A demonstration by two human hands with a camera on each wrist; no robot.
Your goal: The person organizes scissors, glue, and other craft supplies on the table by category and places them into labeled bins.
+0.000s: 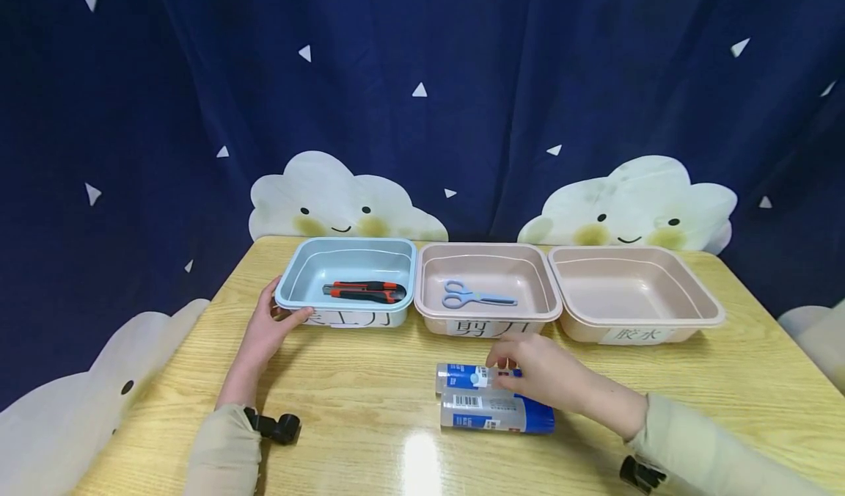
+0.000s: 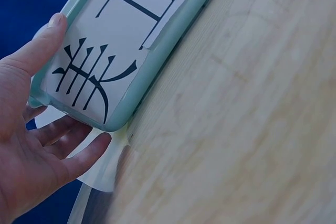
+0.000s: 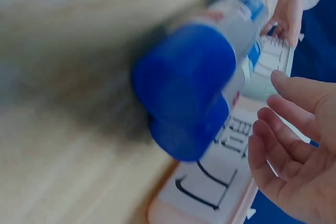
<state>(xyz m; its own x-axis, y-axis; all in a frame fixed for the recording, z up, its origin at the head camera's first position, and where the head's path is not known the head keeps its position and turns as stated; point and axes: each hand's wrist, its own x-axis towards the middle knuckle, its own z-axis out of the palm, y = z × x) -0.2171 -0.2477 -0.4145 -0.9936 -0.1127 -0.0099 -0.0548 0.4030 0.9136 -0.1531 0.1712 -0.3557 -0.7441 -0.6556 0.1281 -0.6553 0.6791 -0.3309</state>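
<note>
At the left end of the row, my left hand (image 1: pixel 269 329) holds the front-left corner of a light blue plastic bin (image 1: pixel 356 318). Its thumb (image 2: pixel 51 32) lies against the front rim, with the fingers around the side. Two utility knives (image 1: pixel 366 291) with orange and black handles lie in this bin. My right hand (image 1: pixel 538 371) hovers over two clear glue bottles with blue caps, fingers loosely bent and holding nothing. The rear bottle (image 1: pixel 462 376) is partly hidden by that hand; the front bottle (image 1: pixel 491 413) lies on its side nearer me.
A pink bin (image 1: pixel 488 312) in the middle holds blue scissors (image 1: pixel 477 296). To its right stands another pink bin (image 1: pixel 637 323) with a paper label. All three bins line the back of the wooden table (image 1: pixel 343 422), before a dark blue curtain (image 1: pixel 462 114).
</note>
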